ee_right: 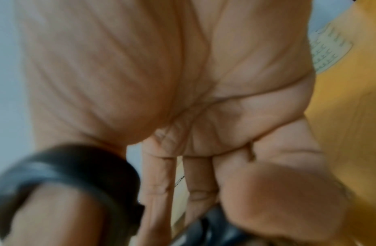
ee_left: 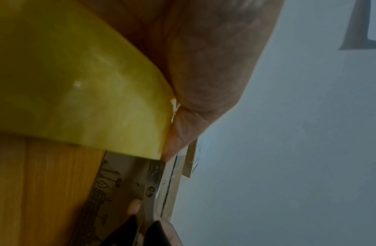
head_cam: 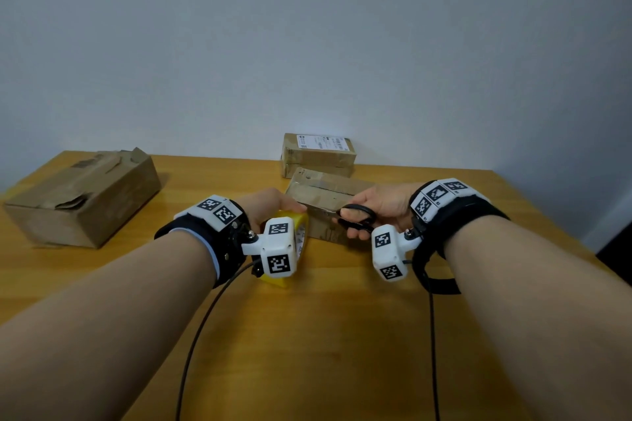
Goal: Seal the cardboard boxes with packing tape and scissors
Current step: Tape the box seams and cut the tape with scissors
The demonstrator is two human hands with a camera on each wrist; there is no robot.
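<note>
The left hand (head_cam: 273, 205) gripped a glossy yellow tape roll (head_cam: 297, 227) beside a small taped cardboard box (head_cam: 325, 196) on the wooden table (head_cam: 307, 335). The right hand (head_cam: 379, 207) gripped black-handled scissors (head_cam: 355, 217), blades at the box's near edge. A labelled box (head_cam: 318, 154) and a crumpled box (head_cam: 82, 198) sat behind.

Both arms reach forward. The left hand (head_cam: 270, 207) curls round the tape (head_cam: 297, 225). The right hand (head_cam: 379, 207) has fingers through the scissors (head_cam: 357, 217).

Near table (head_cam: 325, 335) bare; big box (head_cam: 82, 198) blocks left, labelled box (head_cam: 318, 154) behind.
</note>
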